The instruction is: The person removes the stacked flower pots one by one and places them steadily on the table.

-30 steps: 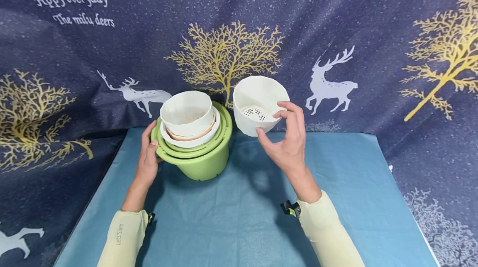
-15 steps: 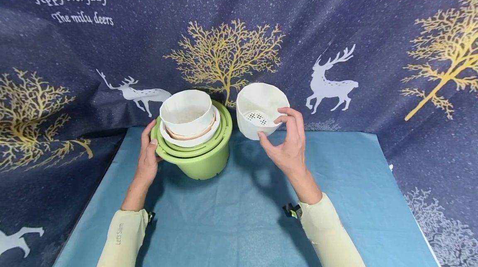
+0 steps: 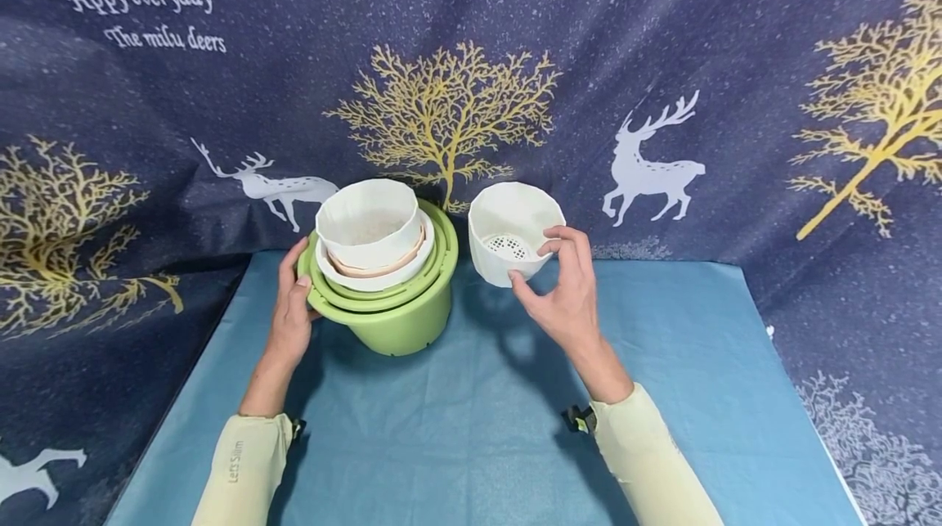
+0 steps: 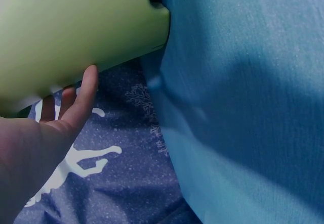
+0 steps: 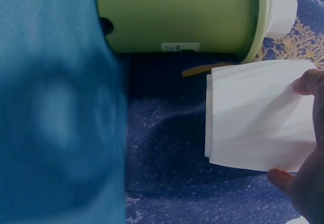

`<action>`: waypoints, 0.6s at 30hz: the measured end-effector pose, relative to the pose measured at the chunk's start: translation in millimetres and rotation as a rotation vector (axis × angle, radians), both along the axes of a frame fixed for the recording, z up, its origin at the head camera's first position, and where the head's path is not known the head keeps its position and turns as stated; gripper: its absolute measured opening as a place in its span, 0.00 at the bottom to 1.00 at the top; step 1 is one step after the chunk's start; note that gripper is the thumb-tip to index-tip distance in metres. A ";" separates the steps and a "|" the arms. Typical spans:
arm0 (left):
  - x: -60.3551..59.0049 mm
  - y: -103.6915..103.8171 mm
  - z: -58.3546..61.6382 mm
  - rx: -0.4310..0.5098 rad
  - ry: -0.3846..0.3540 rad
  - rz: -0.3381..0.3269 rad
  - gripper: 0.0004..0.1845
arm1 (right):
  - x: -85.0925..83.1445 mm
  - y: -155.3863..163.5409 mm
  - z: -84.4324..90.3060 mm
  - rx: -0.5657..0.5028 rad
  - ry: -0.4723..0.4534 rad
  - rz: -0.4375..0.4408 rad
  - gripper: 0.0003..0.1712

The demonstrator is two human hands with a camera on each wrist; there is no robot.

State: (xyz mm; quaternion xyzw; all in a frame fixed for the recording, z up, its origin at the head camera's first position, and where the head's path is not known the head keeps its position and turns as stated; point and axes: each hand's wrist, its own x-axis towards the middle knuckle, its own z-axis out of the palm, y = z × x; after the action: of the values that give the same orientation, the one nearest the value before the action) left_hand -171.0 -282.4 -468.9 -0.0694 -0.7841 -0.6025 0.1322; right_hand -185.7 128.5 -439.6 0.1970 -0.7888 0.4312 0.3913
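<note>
In the head view my left hand (image 3: 290, 309) grips the left rim of a large green flower pot (image 3: 401, 330); its fingertips (image 4: 90, 75) lie against the green side in the left wrist view. Nested in that pot are another green rim, a white rounded rim (image 3: 368, 282), a peach-coloured rim and a faceted white flower pot (image 3: 368, 219) on top. To the right, my right hand (image 3: 567, 301) pinches a second faceted white flower pot (image 3: 515, 211) by its near right side, thumb outside. This pot has a perforated bottom and hangs above the table, slightly tilted towards me.
A blue cloth covers the table (image 3: 456, 444). Close behind the pots hangs a dark blue curtain (image 3: 471, 2) printed with white deer and yellow trees. The right wrist view shows a small label (image 5: 179, 47) on the green pot's side.
My right hand has lowered the white pot it holds, moving it slightly towards me and down beside the green stack. The left hand and the stack have stayed in place.
</note>
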 end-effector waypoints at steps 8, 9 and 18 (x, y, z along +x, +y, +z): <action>-0.3 0.3 0.1 0.012 -0.004 0.003 0.31 | -3.6 3.0 -11.7 0.037 -0.040 0.003 0.26; -0.2 0.4 0.3 0.013 -0.005 0.003 0.31 | -3.7 3.5 -12.7 0.044 -0.047 0.004 0.26; 0.0 0.9 1.0 0.024 -0.002 0.000 0.31 | -5.9 6.5 -25.5 0.095 -0.105 -0.001 0.26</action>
State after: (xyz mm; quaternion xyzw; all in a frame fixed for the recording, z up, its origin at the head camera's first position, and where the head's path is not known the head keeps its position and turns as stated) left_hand -170.9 -281.5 -467.9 -0.0674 -0.7769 -0.6119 0.1321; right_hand -191.6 135.1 -465.1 0.1918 -0.8280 0.4027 0.3397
